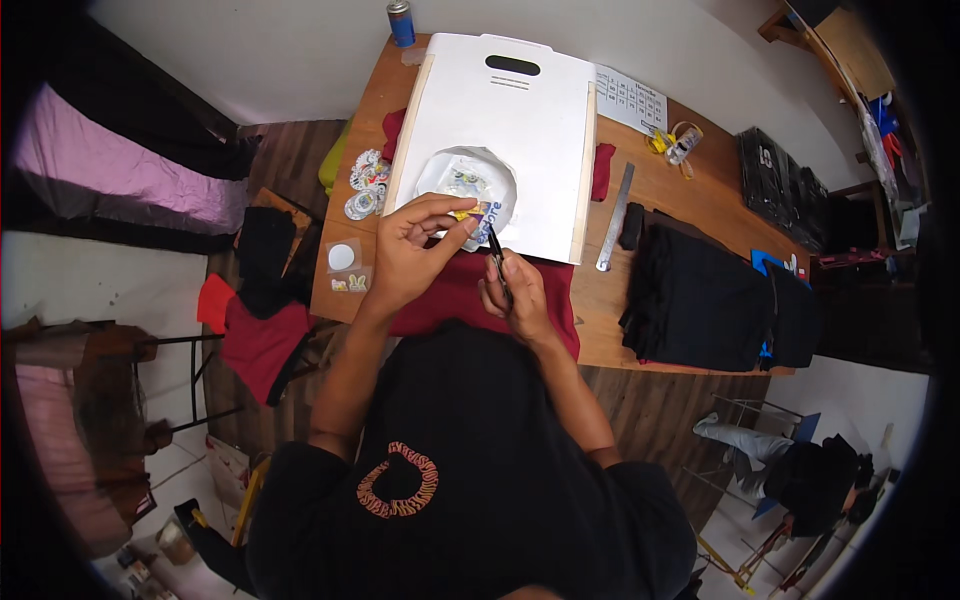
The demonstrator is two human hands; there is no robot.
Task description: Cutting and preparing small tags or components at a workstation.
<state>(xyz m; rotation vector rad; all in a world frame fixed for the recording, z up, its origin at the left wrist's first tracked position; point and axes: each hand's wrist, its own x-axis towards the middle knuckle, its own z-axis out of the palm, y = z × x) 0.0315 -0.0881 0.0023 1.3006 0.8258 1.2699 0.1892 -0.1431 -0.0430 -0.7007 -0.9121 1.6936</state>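
Observation:
Above a white board with a slot handle (pixel 500 110), my left hand (pixel 412 248) pinches a small yellow printed piece (pixel 468 213) between thumb and fingertips. A slim, dark, pointed hand tool (pixel 497 255) is closed in my right hand (pixel 520 300), its tip close to that piece. Whether it is tweezers or a blade I cannot make out. Beneath the hands, a round white dish (pixel 505 172) on the board holds clear film or paper scraps (pixel 465 180); my left fingers partly cover it. Dark red cloth (pixel 440 290) shows under the board's near edge.
Round stickers (pixel 366 180), a white disc (pixel 342 257) and small bagged pieces (pixel 348 281) lie left on the wooden table (pixel 600 335). To the right are a metal ruler (pixel 615 218), folded black garments (pixel 695 295) and tape (pixel 660 142). A blue can (pixel 401 24) stands behind.

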